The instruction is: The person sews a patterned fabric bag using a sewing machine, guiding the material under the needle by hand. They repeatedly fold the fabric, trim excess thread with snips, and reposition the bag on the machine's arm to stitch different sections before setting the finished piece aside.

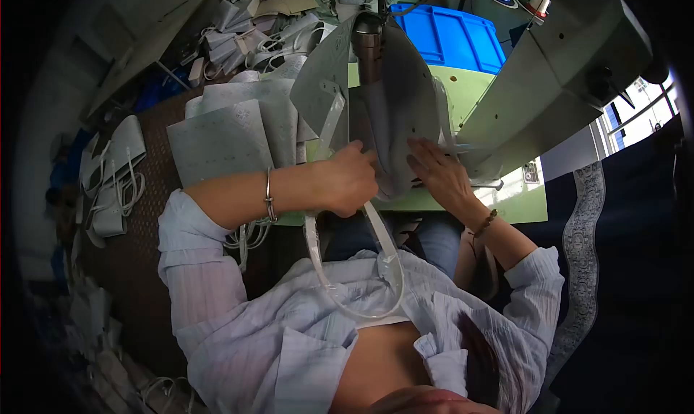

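A grey bag panel piece (412, 89) stands folded around the metal post (369, 49) of a sewing machine (549, 74). My left hand (347, 179) is closed at the near edge of the piece, its fingers pinched round part of the bag or its strap. A pale strap (394, 269) wrapped in clear film loops down from that hand over my lap. Flat against the right side of the bag lies my right hand (439, 175), fingers stretched out and slightly apart. The strap's other end runs up to a riveted tab on the left panel.
Grey patterned panels (220, 143) are stacked left of the machine. Finished-looking pieces with white straps (119, 172) lie farther left, with more heaped at the back. A blue crate (448, 38) stands behind the green table (531, 204). Thread spools (538, 6) are at the top right.
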Motion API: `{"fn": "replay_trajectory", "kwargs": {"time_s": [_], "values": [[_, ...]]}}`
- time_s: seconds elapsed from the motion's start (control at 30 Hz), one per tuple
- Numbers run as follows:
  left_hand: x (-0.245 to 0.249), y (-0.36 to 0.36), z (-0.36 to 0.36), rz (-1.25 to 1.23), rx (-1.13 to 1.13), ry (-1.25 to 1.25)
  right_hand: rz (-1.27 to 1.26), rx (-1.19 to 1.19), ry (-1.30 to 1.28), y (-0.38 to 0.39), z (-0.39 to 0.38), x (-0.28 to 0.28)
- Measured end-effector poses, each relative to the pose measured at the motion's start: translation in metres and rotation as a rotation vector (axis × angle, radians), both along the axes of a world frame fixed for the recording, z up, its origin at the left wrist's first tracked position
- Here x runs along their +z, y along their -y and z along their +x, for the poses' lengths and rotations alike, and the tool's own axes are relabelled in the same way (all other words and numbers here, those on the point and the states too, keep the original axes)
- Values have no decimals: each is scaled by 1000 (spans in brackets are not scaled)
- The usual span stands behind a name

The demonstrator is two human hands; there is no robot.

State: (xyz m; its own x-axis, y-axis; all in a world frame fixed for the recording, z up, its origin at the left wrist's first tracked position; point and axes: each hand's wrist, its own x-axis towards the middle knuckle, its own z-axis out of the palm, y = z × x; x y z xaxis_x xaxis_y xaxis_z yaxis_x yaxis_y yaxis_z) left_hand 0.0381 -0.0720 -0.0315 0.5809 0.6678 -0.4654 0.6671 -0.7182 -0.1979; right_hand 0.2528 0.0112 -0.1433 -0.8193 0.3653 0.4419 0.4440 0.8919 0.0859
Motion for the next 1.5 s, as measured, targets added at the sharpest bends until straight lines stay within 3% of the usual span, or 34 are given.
{"fn": "replay_trajectory", "kwargs": {"time_s": [0.1, 0.17, 0.2, 0.27, 0.4, 0.47, 0.5, 0.57, 0.63, 0.67, 0.7, 0.77, 0.8, 0.9, 1.0, 1.07, 1.1, 1.17, 1.2, 1.27, 1.4, 1.5], "values": [[2, 6, -15, -183, 68, 26, 6, 96, -29, 2, 1, 8], [26, 5, -40, -448, -20, 199, -19, 146, -3, 16, 7, 32], [38, 12, -48, -443, -12, 197, 1, 196, -1, 29, 15, 51], [62, 26, -57, -297, -86, 499, 23, 255, 7, 50, 28, 90], [85, 52, -21, -311, -24, 438, 78, 256, -26, 75, 36, 148], [90, 62, -7, -150, 12, 133, 89, 257, -47, 76, 35, 163], [103, 64, -10, -135, 11, 131, 77, 244, -69, 74, 34, 169], [139, 79, -24, 405, 73, 218, 69, 233, -93, 69, 33, 178], [178, 94, -39, 884, 221, -9, 108, 173, -142, 58, 31, 183], [192, 101, -33, 885, 225, -14, 109, 179, -146, 55, 28, 183], [202, 113, -23, 1158, 190, -24, 94, 172, -160, 54, 24, 182], [196, 129, -5, 1427, 155, -43, 74, 175, -177, 52, 14, 187], [177, 132, 7, 1135, 164, 346, 67, 161, -199, 53, 9, 194], [135, 106, -4, 713, 209, 650, -9, 160, -259, 45, 7, 210], [125, 55, -46, 905, 194, 727, -185, 133, -352, 21, 16, 218], [129, 31, -66, 518, 230, 870, -287, 45, -402, 3, 15, 216], [125, 17, -70, 520, 227, 877, -282, 42, -397, -3, 12, 216], [110, -17, -70, 577, 303, 1154, -517, -158, -310, -19, 5, 217], [106, -34, -68, 605, 248, 1221, -517, -160, -310, -30, 1, 214], [98, -58, -69, 582, 292, 1194, -565, -271, -279, -53, -7, 205], [113, -77, -73, 475, 457, 1041, -591, -247, -280, -84, -19, 200], [111, -86, -77, 451, 520, 952, -529, -257, -142, -89, -27, 213]]}}
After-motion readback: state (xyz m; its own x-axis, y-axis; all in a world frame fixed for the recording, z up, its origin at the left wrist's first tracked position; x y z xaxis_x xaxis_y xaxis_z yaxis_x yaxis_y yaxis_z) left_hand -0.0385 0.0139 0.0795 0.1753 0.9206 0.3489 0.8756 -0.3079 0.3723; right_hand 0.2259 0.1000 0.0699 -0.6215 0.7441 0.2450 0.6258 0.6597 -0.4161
